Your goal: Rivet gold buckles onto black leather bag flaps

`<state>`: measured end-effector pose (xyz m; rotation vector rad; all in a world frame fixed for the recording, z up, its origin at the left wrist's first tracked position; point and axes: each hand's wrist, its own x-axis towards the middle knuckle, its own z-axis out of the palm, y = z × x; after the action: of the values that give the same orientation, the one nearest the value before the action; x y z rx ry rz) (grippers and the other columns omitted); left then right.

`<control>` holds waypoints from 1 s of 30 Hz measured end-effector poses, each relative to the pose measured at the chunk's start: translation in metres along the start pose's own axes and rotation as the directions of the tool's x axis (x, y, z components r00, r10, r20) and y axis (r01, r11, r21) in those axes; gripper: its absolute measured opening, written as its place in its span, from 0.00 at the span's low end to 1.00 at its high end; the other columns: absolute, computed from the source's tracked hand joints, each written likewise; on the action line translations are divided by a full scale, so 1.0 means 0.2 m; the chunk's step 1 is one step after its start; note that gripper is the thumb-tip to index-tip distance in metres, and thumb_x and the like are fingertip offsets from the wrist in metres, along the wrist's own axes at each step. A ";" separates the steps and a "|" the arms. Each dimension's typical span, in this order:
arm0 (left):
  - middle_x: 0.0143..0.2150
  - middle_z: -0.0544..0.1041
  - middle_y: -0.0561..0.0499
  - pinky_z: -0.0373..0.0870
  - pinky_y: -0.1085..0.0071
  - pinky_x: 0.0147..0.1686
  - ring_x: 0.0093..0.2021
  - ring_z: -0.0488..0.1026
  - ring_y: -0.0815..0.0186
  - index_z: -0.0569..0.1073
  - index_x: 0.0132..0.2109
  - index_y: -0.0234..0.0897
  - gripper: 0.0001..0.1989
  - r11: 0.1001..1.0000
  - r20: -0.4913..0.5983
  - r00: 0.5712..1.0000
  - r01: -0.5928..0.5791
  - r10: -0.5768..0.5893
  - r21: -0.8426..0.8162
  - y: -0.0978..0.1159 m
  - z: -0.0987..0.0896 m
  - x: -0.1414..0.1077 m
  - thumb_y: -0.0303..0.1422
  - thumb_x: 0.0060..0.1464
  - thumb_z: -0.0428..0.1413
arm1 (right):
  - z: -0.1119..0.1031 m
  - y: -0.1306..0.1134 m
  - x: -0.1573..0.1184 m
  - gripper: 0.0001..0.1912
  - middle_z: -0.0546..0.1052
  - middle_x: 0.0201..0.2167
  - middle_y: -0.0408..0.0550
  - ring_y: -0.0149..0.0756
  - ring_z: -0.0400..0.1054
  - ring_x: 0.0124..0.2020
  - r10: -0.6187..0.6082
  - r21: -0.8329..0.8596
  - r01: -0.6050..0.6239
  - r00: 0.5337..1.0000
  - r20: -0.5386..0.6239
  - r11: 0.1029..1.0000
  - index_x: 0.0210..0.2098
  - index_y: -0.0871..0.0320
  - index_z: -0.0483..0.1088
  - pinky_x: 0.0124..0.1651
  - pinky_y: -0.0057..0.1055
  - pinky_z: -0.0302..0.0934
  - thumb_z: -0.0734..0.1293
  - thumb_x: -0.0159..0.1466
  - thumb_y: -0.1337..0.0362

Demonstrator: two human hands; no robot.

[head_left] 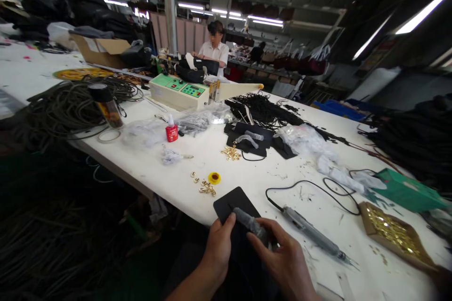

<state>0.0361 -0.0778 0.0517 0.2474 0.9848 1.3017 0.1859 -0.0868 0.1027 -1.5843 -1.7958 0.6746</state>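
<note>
Black panel (pixel 240 198), left hand (pixel 218 248) gripping, thumb uppermost, right hand (pixel 283 253) pinching wrapped handle (pixel 247 220)

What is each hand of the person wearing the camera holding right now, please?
Left hand: closed on the black panel, thumb on top.
Right hand: closed on the plastic-wrapped piece, between thumb and fingers.

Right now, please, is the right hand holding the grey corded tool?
No, the grey corded tool lies on the table, apart from the right hand.
</note>
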 end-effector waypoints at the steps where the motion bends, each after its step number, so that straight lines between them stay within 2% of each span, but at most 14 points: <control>1: 0.48 0.86 0.38 0.74 0.54 0.57 0.51 0.82 0.47 0.84 0.48 0.31 0.28 0.999 -0.022 1.000 0.004 -0.004 0.031 0.01 -0.04 -0.02 0.49 0.48 0.71 | 0.01 -0.02 -0.03 0.15 0.84 0.36 0.44 0.39 0.78 0.33 0.003 0.036 -0.005 0.998 0.056 0.999 0.46 0.52 0.80 0.37 0.31 0.71 0.74 0.64 0.52; 3: 0.47 0.86 0.37 0.75 0.53 0.57 0.50 0.83 0.46 0.84 0.47 0.31 0.27 0.996 -0.047 0.999 0.007 -0.003 0.084 0.02 -0.13 -0.05 0.48 0.48 0.71 | 0.01 -0.04 -0.06 0.15 0.83 0.35 0.44 0.39 0.77 0.34 -0.014 0.107 -0.001 0.990 0.142 0.994 0.45 0.52 0.80 0.39 0.31 0.71 0.74 0.64 0.50; 5: 0.48 0.86 0.38 0.75 0.53 0.59 0.52 0.83 0.46 0.84 0.49 0.32 0.26 0.996 -0.080 0.997 0.021 -0.014 0.090 0.05 -0.22 -0.09 0.47 0.49 0.71 | 0.01 -0.03 -0.03 0.16 0.82 0.34 0.46 0.40 0.76 0.34 -0.009 0.153 -0.017 0.986 0.169 0.988 0.43 0.53 0.81 0.39 0.32 0.70 0.71 0.66 0.48; 9: 0.52 0.85 0.41 0.70 0.50 0.66 0.58 0.80 0.47 0.82 0.53 0.35 0.24 0.997 -0.216 0.976 0.006 0.011 0.078 0.11 -0.41 -0.15 0.41 0.52 0.70 | 0.10 0.11 0.14 0.17 0.82 0.34 0.48 0.41 0.75 0.33 0.097 0.133 -0.108 0.991 0.089 0.985 0.41 0.55 0.81 0.39 0.35 0.69 0.69 0.67 0.48; 12: 0.55 0.85 0.43 0.66 0.52 0.69 0.62 0.78 0.49 0.82 0.54 0.36 0.22 0.992 -0.296 0.952 -0.051 0.084 0.116 0.16 -0.49 -0.17 0.38 0.53 0.69 | 0.19 0.25 0.30 0.16 0.82 0.35 0.48 0.40 0.74 0.33 0.103 0.014 -0.104 0.994 0.020 0.995 0.44 0.55 0.80 0.39 0.36 0.68 0.69 0.65 0.51; 15: 0.56 0.84 0.44 0.66 0.52 0.69 0.63 0.77 0.49 0.82 0.54 0.36 0.23 0.991 -0.332 0.937 -0.071 0.106 0.116 0.20 -0.52 -0.18 0.40 0.53 0.69 | 0.25 0.35 0.42 0.15 0.81 0.39 0.47 0.38 0.73 0.34 0.081 -0.175 -0.074 0.996 0.035 0.982 0.49 0.53 0.79 0.40 0.34 0.65 0.69 0.66 0.55; 17: 0.55 0.85 0.44 0.68 0.51 0.68 0.62 0.78 0.48 0.81 0.54 0.36 0.24 0.993 -0.327 0.941 -0.057 0.090 0.107 0.22 -0.53 -0.18 0.41 0.52 0.70 | 0.26 0.36 0.50 0.12 0.81 0.39 0.46 0.37 0.73 0.35 0.058 -0.282 -0.028 0.993 0.101 0.959 0.47 0.52 0.80 0.40 0.33 0.63 0.69 0.66 0.57; 20: 0.53 0.85 0.43 0.72 0.52 0.65 0.58 0.80 0.48 0.81 0.54 0.36 0.26 0.993 -0.292 0.953 -0.049 0.078 0.107 0.23 -0.53 -0.17 0.43 0.51 0.71 | 0.25 0.34 0.66 0.08 0.81 0.36 0.46 0.37 0.73 0.35 0.034 -0.344 0.023 0.987 0.159 0.939 0.41 0.53 0.81 0.39 0.32 0.61 0.69 0.66 0.61; 22: 0.52 0.86 0.43 0.74 0.52 0.62 0.56 0.81 0.48 0.81 0.54 0.36 0.27 0.994 -0.277 0.958 -0.046 0.072 0.099 0.24 -0.52 -0.16 0.44 0.50 0.71 | 0.25 0.31 0.76 0.12 0.82 0.40 0.48 0.37 0.73 0.36 0.028 -0.352 0.013 0.994 0.110 0.936 0.47 0.54 0.80 0.39 0.33 0.62 0.67 0.67 0.61; 24: 0.51 0.86 0.43 0.75 0.53 0.61 0.56 0.82 0.48 0.82 0.54 0.36 0.27 0.995 -0.272 0.960 -0.041 0.065 0.093 0.25 -0.51 -0.16 0.44 0.49 0.72 | 0.25 0.26 0.83 0.17 0.81 0.45 0.50 0.37 0.73 0.35 -0.019 -0.317 0.022 1.000 0.013 0.948 0.55 0.55 0.77 0.41 0.34 0.63 0.66 0.69 0.60; 25: 0.50 0.86 0.43 0.76 0.53 0.61 0.56 0.82 0.48 0.82 0.53 0.36 0.27 0.995 -0.276 0.959 -0.039 0.064 0.095 0.25 -0.51 -0.15 0.44 0.49 0.72 | 0.27 0.23 0.84 0.19 0.81 0.47 0.51 0.36 0.73 0.34 -0.061 -0.279 0.053 0.998 -0.020 0.959 0.58 0.55 0.76 0.41 0.34 0.64 0.66 0.70 0.60; 27: 0.49 0.86 0.43 0.75 0.53 0.61 0.56 0.81 0.47 0.82 0.53 0.36 0.28 0.993 -0.288 0.955 -0.042 0.072 0.108 0.26 -0.51 -0.15 0.45 0.48 0.72 | 0.31 0.18 0.81 0.16 0.81 0.45 0.50 0.34 0.73 0.33 -0.164 -0.181 0.162 0.986 0.004 0.970 0.54 0.55 0.78 0.42 0.33 0.66 0.67 0.70 0.59; 30: 0.50 0.86 0.43 0.74 0.53 0.62 0.57 0.81 0.48 0.82 0.54 0.35 0.29 0.989 -0.288 0.953 -0.053 0.091 0.137 0.26 -0.52 -0.13 0.46 0.48 0.72 | 0.40 0.10 0.71 0.10 0.82 0.41 0.47 0.34 0.74 0.34 -0.245 -0.093 0.264 0.953 0.180 0.960 0.43 0.52 0.81 0.42 0.32 0.66 0.67 0.70 0.58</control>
<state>-0.0736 -0.1228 0.0361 0.1926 1.3254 1.3689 0.1294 0.0598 0.0522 -1.3666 -2.1533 0.6037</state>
